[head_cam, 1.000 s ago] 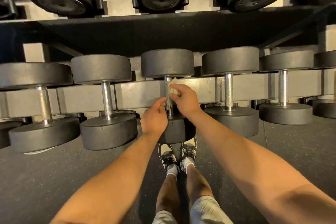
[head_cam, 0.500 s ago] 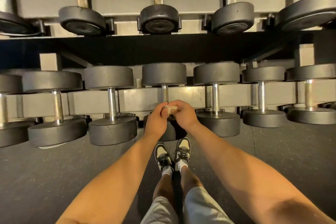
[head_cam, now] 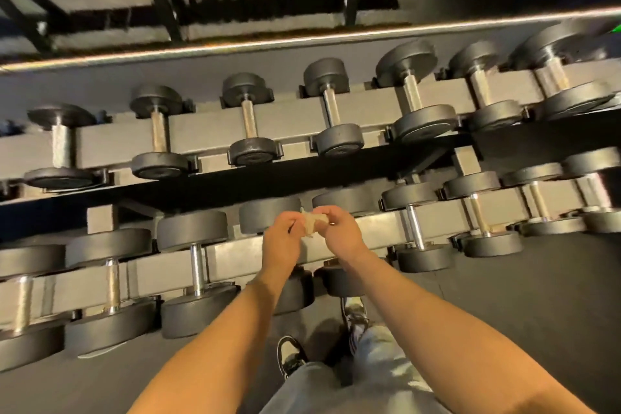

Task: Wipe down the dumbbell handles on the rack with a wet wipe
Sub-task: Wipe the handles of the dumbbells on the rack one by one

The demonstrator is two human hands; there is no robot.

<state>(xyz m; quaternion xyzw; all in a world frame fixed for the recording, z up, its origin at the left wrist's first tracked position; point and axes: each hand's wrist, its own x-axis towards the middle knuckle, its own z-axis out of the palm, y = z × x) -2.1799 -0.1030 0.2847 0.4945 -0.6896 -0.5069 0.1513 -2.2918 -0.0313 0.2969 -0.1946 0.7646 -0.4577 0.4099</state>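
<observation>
Since half second ago, both hands lifted off handle, wipe now in air between them. One crumpled pale wet wipe (head_cam: 311,223), in front of lower tier of grey two-tier metal rack (head_cam: 208,131). Black round-headed dumbbells with chrome handles (head_cam: 197,270): seven on upper tier, nine on lower, two partly hidden behind hands. Fingers of left hand (head_cam: 280,239) curled, pinching wipe's left end; fingers of right hand (head_cam: 339,232) curled, pinching its right end.
</observation>
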